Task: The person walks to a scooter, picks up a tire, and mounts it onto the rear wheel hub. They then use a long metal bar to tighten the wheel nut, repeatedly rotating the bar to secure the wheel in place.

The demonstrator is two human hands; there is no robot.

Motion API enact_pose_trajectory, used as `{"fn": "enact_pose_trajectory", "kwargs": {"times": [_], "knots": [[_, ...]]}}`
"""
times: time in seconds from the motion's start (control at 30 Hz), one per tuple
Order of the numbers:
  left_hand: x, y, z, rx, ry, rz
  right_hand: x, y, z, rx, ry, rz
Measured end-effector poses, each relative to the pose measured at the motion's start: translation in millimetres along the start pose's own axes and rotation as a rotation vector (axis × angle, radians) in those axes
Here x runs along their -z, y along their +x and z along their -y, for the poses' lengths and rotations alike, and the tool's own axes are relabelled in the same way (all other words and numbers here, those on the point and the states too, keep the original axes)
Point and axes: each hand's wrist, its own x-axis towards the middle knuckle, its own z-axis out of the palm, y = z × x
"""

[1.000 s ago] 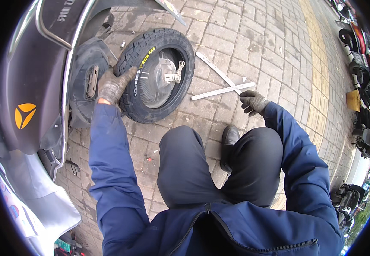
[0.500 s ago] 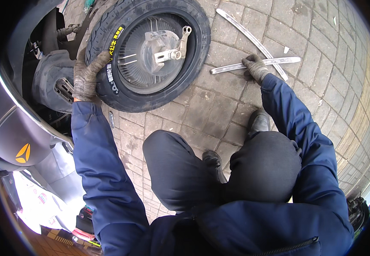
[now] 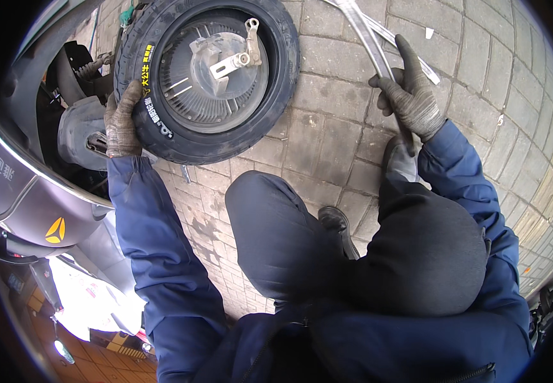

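Observation:
My left hand (image 3: 122, 124), in a grey-brown knitted glove, grips the near-left edge of a black tyre (image 3: 193, 145), thumb over its sidewall. The tyre surrounds a finned grey wheel hub (image 3: 184, 105) with a metal brake arm (image 3: 253, 45) on top. My right hand (image 3: 412, 99), gloved alike, is closed around a long silver tyre lever (image 3: 364, 35), index finger stretched outward. The lever is raised and slanted, its lower end above my right shoe and its upper end cut off by the frame. A second tyre lever (image 3: 385, 32) lies behind it on the paving.
A dark scooter body (image 3: 34, 198) with a yellow emblem stands close on the left, its mechanical parts exposed beside the tyre. A small metal piece (image 3: 186, 173) lies below the tyre. My bent knees (image 3: 270, 223) are in front, over brick paving (image 3: 321, 147).
My right hand has lifted one tyre lever off the paving and turned it steeply, moving rightward. My left hand keeps its hold on the tyre; the view has shifted slightly.

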Motion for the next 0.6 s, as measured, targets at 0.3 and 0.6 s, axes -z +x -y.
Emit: {"fn": "enact_pose_trajectory", "kwargs": {"times": [0.3,0.6], "knots": [[24,-18,22,0.127,-0.09,0.045,-61,24,17,0.288,-0.572,0.442],[21,0,0,0.132,0.053,0.092,-105,44,62,-0.02,-0.404,0.777]]}}
